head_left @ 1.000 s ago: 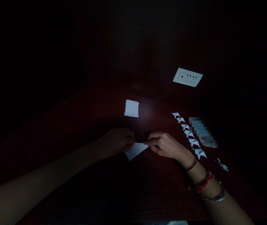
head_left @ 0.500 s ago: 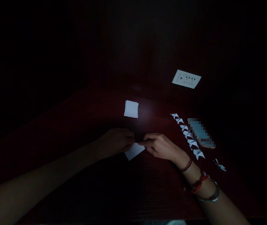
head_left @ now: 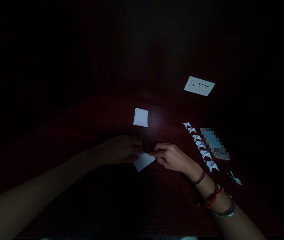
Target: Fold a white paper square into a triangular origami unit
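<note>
White paper, one pale sheet, lies on the dark red wood-look table beneath both hands, a corner pointing toward the person; its far edge runs between the fingertips, and whether it is folded cannot be told. Over the last second the right hand has slid a little inward along that far edge, and now rests there with the index finger reaching left and the thumb tucked below, near the sheet's right side; pinch or press, the view does not settle it. The left hand, ring on one finger, has eased slightly outward in the last half second, its fingers loosely curled at the sheet's left part; deep shadow hides whether they grip. A little more of the sheet shows beside the left fingers as a result; my reading is that these are small adjustments along one edge, with the sheet itself hardly displaced.

Nothing else has changed place; the stack of square paper sheets lies beyond the hands; the slanting row of folded paper pieces lies to the right, just beside the smartphone, with one slimmer folded piece set apart nearer the person.
</note>
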Motion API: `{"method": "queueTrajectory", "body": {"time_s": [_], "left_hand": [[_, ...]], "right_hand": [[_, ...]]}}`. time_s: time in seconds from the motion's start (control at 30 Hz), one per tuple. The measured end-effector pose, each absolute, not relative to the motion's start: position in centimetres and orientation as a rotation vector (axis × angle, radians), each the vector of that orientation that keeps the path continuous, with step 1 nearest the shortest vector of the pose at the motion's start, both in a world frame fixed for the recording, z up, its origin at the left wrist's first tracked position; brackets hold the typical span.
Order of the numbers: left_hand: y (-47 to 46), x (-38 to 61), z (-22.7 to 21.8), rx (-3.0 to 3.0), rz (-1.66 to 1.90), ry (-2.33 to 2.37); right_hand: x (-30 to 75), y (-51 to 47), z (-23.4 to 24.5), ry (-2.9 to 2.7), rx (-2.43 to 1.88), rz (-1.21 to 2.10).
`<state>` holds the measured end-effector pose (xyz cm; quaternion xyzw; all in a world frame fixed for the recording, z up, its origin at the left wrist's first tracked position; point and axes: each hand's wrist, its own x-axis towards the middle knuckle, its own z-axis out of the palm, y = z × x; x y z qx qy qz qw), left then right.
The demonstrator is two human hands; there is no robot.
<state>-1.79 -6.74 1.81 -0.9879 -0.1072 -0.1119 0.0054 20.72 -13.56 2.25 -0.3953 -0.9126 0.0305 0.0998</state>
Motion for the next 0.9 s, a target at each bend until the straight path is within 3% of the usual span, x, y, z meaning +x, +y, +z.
{"method": "queueTrajectory", "body": {"time_s": [0.6,0.9], "left_hand": [[-7.6,-2.5,2.8,-3.186,-0.286,-0.391],[-8.4,-2.5,2.6,-3.050,-0.288,-0.435]], "right_hand": [[19.7,-14.1,2.3,-2.719,-1.210,0.018],[20.1,-13.6,2.5,-2.552,-1.202,0.255]]}}
